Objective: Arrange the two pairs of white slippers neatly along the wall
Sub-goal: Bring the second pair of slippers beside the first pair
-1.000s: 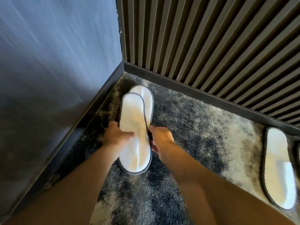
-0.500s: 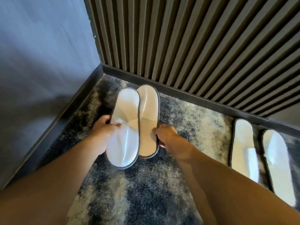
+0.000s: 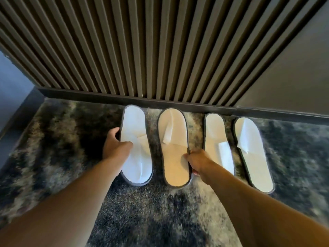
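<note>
Half a second ago the two slippers overlapped near the corner; now they lie apart, side by side with toes near the baseboard. The left hand is clamped on the outer edge of the far-left slipper, thumb on top, and the right hand pinches the right edge of the second slipper. Further right, the other pair rests untouched on the mottled carpet, now fully in sight.

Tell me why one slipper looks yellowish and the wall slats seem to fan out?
Head view: warm light tints the second slipper cream beside the whiter first slipper; the wide-angle lens splays the wall slats; the carpet is blurred toward the edges.
</note>
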